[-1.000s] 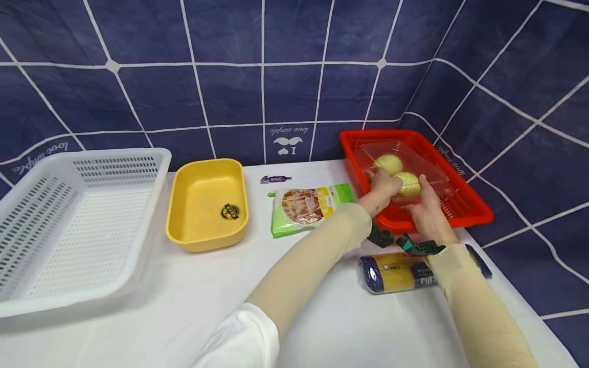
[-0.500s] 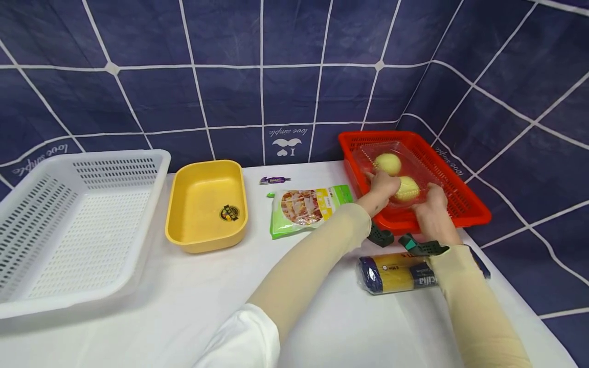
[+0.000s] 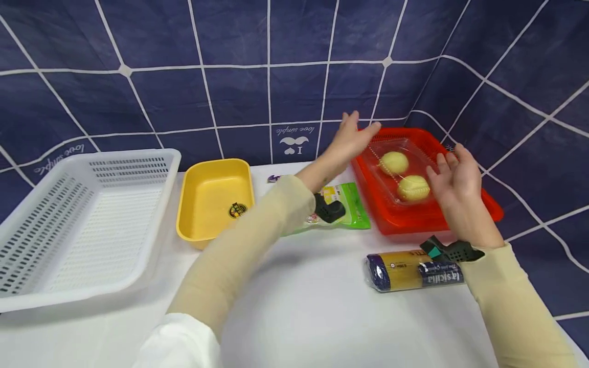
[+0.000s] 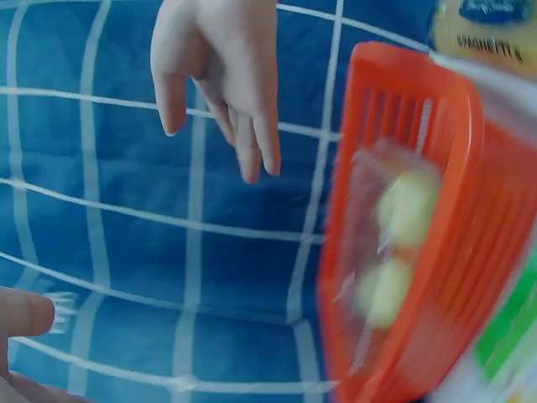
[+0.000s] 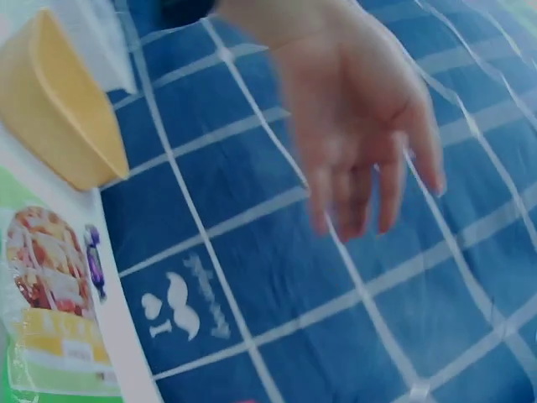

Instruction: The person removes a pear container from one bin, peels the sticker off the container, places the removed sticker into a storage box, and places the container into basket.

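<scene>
My left hand is raised above the left rim of the red basket, fingers spread and holding nothing. Over the basket's right side is my right hand, palm turned inward, its fingers loose. Between the hands, a clear plastic box with two pale yellow-green round fruits lies in the basket. The left wrist view shows the same fruits and my right hand with fingers extended. My left hand appears in the right wrist view, fingers relaxed.
In front of the basket lies a spaghetti pack. A green food bag and a small purple wrapper are partly behind my left arm. Further left stand a yellow tub and a white basket. A dark tiled-pattern cloth hangs behind.
Both hands have let go of the clear fruit box and lifted away, the left up and to the left, the right up and to the right. The box stays in the red basket.
</scene>
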`<control>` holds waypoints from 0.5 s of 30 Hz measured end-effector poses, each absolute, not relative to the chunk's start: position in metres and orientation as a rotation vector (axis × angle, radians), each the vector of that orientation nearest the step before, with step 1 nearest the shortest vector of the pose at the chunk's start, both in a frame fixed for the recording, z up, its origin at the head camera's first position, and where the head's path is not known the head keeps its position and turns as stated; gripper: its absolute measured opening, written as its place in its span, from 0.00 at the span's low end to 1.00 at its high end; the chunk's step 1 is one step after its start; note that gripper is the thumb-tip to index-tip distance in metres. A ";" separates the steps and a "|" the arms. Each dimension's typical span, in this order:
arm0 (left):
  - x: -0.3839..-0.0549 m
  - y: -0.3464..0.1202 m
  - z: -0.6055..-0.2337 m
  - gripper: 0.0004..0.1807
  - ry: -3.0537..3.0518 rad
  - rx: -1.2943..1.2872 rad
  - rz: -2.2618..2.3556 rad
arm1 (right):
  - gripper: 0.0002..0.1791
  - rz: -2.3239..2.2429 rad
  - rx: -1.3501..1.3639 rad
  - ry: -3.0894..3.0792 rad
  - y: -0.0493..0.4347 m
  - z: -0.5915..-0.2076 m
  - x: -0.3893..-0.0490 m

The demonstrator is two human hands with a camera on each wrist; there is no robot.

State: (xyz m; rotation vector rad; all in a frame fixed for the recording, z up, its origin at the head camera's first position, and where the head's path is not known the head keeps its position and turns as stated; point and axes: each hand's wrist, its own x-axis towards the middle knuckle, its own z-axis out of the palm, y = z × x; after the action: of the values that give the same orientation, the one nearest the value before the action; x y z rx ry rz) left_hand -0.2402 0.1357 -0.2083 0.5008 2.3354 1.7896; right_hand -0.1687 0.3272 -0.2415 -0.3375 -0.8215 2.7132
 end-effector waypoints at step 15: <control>-0.149 -0.049 -0.233 0.41 2.787 1.181 1.140 | 0.33 1.940 0.607 -2.062 0.225 -0.259 -0.122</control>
State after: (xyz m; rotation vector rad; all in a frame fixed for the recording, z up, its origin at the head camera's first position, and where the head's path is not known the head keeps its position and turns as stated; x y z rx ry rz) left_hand -0.1488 -0.0493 -0.2327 1.1812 2.7874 1.1403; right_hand -0.1218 0.2249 -0.2591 0.6069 -2.0624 1.9398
